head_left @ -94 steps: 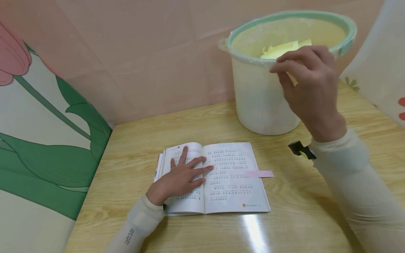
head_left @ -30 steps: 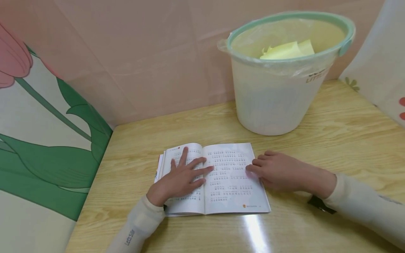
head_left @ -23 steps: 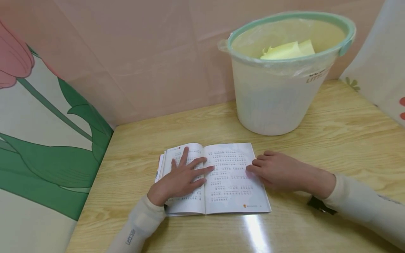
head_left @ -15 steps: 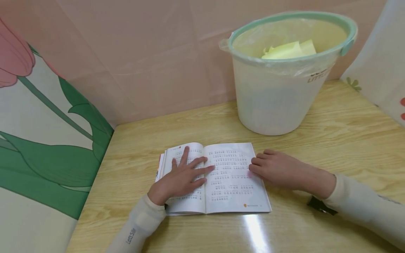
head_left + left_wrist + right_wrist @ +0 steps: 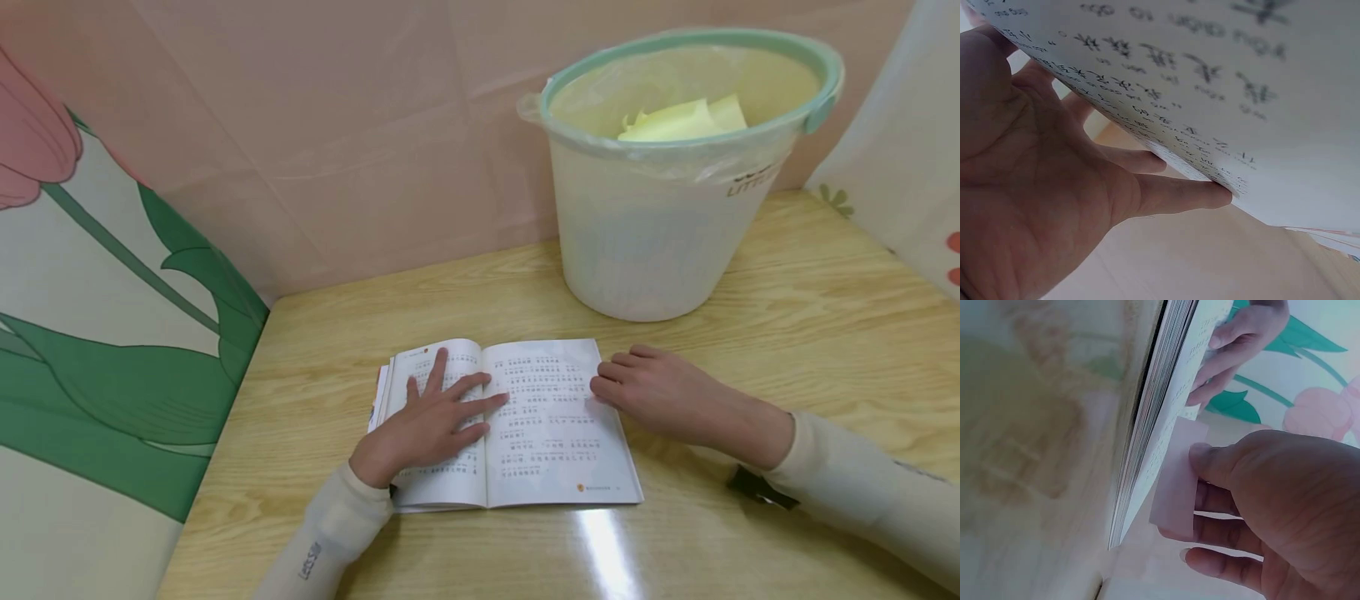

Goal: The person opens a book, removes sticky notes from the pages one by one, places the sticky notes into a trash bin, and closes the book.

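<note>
An open book [image 5: 558, 475] lies on the table, its pages printed with lines of characters. My left hand [image 5: 423, 429] rests spread over the left page, and its fingertips reach across the spine. In the left wrist view, the fingers [image 5: 1179, 195] touch the printed paper. Beside the book's right edge is my right hand [image 5: 667, 396]. In the right wrist view it pinches a pink sticky strip [image 5: 1175, 481] between thumb and fingers, close to the page edge. From the head view the strip is hidden by the hand.
A white bucket [image 5: 645, 233] with a green rim and a clear plastic liner stands behind the book, to the right. Pale yellow paper [image 5: 682, 121] lies inside it. A pink covering [image 5: 360, 150] hangs behind the wooden table [image 5: 322, 325].
My right hand has come down from the bucket rim to the book's right edge and taken hold of the pink strip. It has since shifted slightly away from me. The left hand stays put.
</note>
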`<action>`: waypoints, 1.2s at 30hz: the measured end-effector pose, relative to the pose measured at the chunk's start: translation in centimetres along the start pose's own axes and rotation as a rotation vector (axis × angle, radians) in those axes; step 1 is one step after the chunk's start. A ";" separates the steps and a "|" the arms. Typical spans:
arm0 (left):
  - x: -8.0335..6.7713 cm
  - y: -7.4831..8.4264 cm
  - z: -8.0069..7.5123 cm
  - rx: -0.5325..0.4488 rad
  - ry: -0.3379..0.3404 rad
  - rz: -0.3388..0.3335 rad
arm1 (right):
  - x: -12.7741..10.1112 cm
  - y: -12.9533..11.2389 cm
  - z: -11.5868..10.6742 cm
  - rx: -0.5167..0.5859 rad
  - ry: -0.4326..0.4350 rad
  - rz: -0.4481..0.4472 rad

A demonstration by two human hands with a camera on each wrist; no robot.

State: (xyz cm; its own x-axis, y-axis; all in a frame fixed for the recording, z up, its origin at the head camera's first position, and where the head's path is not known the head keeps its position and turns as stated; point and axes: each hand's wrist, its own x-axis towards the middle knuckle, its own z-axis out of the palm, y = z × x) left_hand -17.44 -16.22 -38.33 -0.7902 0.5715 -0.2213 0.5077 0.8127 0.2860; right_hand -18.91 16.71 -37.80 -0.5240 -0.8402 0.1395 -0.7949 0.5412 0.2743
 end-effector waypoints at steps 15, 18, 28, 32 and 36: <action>-0.1 0.1 -0.1 0.004 0.002 0.001 | 0.3 0.4 -0.4 0.057 0.194 0.015; -0.1 0.1 -0.1 0.002 0.006 0.001 | 0.6 0.6 -0.8 0.088 0.329 0.012; 0.0 0.2 -0.1 0.006 0.008 0.006 | 0.9 1.9 -3.1 0.105 0.556 0.024; 0.0 0.2 0.0 0.005 0.002 0.004 | 1.0 2.3 -4.2 0.105 0.610 0.052; -0.1 0.1 -0.1 0.006 0.006 0.004 | 1.3 2.4 -5.9 0.123 0.657 0.088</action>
State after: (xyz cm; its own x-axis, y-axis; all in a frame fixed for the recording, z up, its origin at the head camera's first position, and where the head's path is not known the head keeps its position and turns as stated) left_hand -17.35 -16.17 -38.18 -0.7902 0.5739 -0.2150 0.5126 0.8112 0.2815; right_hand -19.67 16.68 -31.35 -0.3241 -0.6173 0.7169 -0.8072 0.5757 0.1308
